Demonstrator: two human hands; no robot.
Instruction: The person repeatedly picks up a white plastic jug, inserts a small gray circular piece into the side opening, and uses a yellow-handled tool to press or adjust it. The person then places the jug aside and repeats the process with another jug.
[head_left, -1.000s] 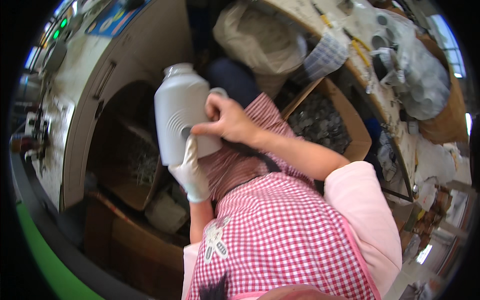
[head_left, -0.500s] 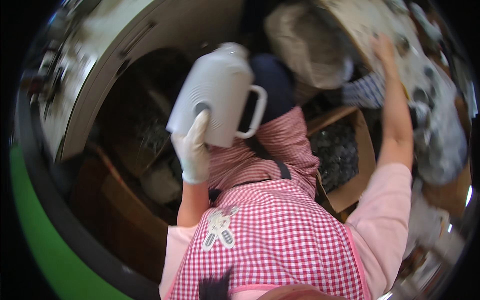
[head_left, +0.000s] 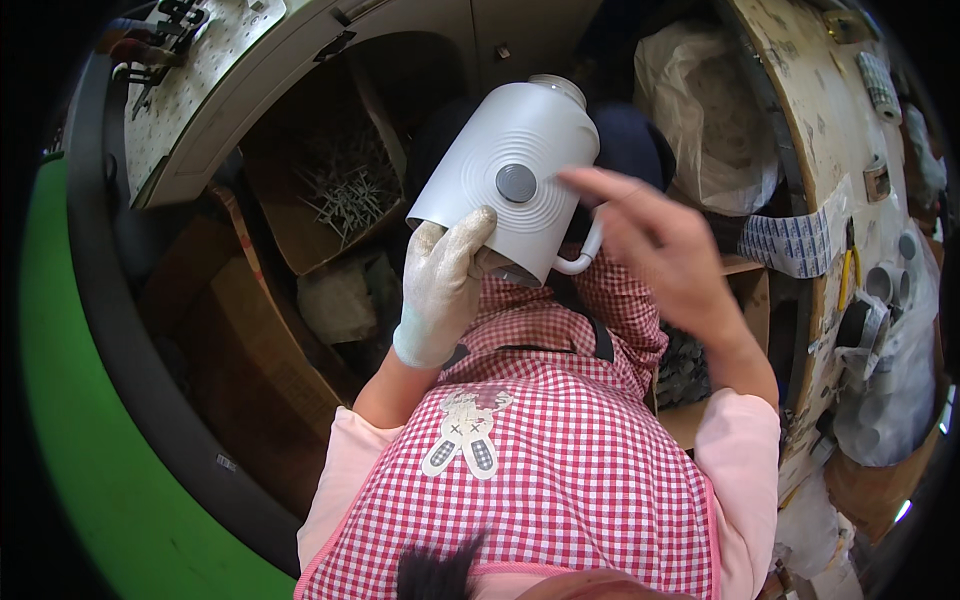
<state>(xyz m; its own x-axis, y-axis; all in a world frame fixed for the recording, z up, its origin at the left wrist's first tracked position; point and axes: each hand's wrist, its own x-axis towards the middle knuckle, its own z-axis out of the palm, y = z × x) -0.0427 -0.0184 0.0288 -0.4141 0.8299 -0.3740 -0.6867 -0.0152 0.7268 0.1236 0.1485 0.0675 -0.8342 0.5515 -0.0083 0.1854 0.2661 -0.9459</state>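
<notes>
Head view: one pale grey jug is held above the person's lap, tilted, with its neck pointing up and away and its handle on the right. A dark grey disc sits at the centre of the ringed pattern on the jug's upward face. The gloved left hand grips the base edge, pinching the wall with the thumb on the outer face. The bare right hand is beside the jug on the handle side, its index finger extended toward the disc; motion blur prevents telling whether it touches the jug or pinches anything. Left of the jug, a cardboard box contains thin pale sticks. On the desk at right are a yellow-handled tool and a clear plastic bag.
</notes>
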